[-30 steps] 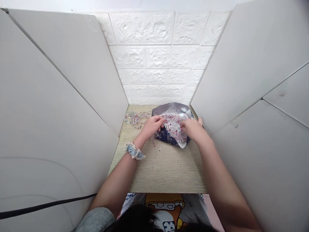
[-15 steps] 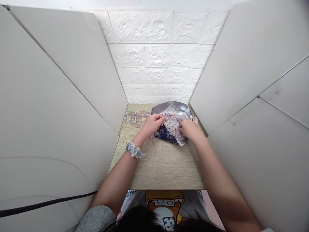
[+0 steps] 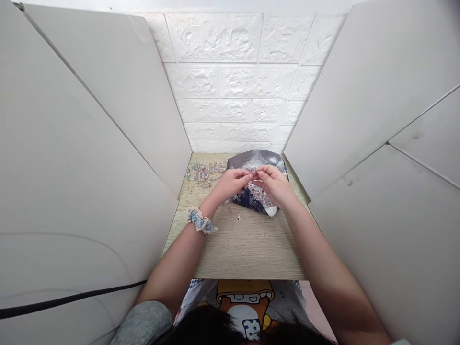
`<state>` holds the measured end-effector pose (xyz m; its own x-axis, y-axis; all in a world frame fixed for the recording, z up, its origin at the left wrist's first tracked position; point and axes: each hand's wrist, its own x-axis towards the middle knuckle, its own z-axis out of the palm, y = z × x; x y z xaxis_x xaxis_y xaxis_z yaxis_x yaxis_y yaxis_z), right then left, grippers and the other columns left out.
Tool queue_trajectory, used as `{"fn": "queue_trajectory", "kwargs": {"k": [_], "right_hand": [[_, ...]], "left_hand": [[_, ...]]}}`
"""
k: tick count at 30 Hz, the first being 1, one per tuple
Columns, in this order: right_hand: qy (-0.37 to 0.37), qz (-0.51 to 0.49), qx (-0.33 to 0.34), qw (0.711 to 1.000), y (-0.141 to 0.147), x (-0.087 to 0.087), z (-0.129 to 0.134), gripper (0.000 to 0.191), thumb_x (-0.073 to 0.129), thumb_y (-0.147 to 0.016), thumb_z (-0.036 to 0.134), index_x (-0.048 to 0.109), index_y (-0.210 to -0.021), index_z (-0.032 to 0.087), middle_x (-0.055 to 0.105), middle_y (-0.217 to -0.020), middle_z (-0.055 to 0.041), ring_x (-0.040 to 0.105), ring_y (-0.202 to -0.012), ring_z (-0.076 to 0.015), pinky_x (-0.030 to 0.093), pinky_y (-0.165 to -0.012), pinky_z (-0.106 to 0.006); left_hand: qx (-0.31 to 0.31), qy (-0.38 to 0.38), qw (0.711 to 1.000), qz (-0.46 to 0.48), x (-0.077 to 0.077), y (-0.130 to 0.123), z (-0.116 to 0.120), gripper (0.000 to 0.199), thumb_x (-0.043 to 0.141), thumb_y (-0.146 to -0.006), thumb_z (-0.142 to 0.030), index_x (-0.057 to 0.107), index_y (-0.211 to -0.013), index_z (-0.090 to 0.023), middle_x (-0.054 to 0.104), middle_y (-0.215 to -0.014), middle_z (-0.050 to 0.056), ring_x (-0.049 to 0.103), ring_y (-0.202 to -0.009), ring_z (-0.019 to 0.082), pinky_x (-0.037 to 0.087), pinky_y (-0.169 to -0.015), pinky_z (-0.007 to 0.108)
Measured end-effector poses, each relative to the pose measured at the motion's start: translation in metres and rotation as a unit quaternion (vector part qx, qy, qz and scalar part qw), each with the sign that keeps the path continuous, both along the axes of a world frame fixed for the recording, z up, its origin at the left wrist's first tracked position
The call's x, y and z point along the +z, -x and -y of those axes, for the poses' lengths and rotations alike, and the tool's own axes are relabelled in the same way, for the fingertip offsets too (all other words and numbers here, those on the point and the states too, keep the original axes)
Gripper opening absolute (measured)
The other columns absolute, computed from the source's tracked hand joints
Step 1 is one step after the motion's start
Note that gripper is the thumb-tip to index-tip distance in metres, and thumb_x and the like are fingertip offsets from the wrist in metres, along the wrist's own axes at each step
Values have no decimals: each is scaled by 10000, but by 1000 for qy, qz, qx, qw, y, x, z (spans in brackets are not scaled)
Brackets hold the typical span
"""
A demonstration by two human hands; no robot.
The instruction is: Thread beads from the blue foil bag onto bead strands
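Tabletop (image 3: 247,254) spans lower centre. Mid-frame, the left hand (image 3: 235,183) has fingertips together, meeting the right hand (image 3: 276,186), whose grip I cannot tell; both hover over the foil-lined bag (image 3: 246,200) of loose beads (image 3: 260,192), probably so strays drop back. Bead strands (image 3: 203,173) lie left.

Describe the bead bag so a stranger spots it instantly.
Below the white brick-patterned wall is a pale tabletop. Near its far edge, partly hidden by the left hand and right hand, sits an open bag of beads. Its silver lining and dark blue patterned outside set it apart from the bead strands at left.
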<state>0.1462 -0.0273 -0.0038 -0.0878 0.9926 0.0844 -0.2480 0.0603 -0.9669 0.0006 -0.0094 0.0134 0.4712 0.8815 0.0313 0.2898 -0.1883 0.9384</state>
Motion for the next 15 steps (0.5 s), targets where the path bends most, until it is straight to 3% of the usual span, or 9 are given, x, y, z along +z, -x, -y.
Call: {"fn": "queue_trajectory", "kwargs": {"k": [4,15], "right_hand": [[25,-46,13,999,1,1,2,186,614,-638,329,527,-735,195,559,-753,15,545,-734,-86,453,-747,-256],[27,-53,11,998,3,-2,2,186,632,-625,319,535,-731,202,560,-737,27,551,-729,-81,445,-803,-279]], "left_hand": [[8,-16,1000,3,1,0,1,291,450,-713,-408,553,-720,-136,447,-532,-37,356,-442,42,278,-433,181],[15,-34,999,-6,2,0,2,274,450,-712,-397,533,-672,-139,444,-518,-41,355,-456,45,283,-458,188]]}}
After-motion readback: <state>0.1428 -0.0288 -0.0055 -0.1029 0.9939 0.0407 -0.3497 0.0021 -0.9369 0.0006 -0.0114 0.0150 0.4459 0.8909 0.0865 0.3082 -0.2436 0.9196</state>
